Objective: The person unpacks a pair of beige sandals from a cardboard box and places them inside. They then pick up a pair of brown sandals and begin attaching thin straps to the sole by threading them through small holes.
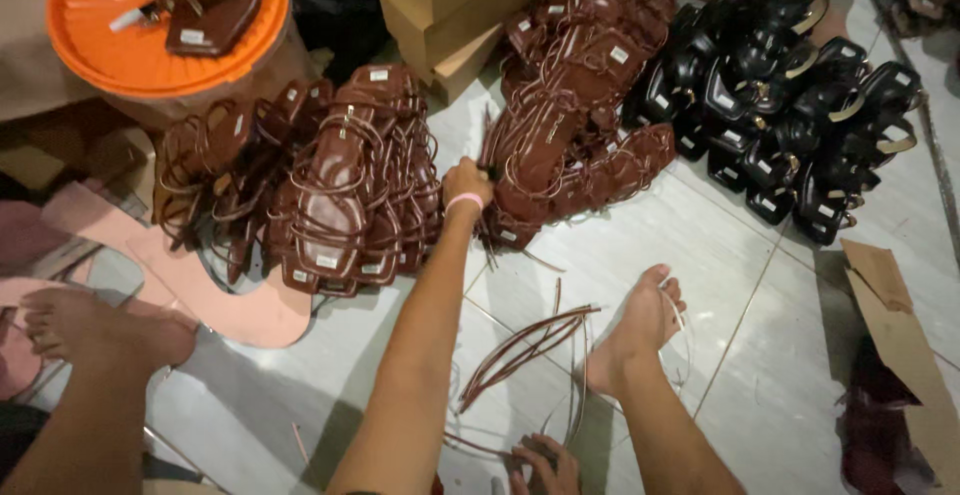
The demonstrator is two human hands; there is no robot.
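White floor tiles carry heaps of sandals as your left hand (468, 181) closes on a brown sandal (540, 145); lift straight, while your right hand (545, 465) pinches loose straps (520, 350).

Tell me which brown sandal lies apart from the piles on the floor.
The sandal on the orange lid, top left; the other brown ones lie heaped in two floor piles.

Seated on white tile floor (700, 255), feet outstretched. Left hand (466, 181), pink band at wrist, closed on a brown strappy sandal (540, 155) at the edge of the middle pile. Right hand (545, 467) low, touching loose brown straps (520, 350). Black sandals (790, 85) heaped right; orange lid (100, 45) upper left.
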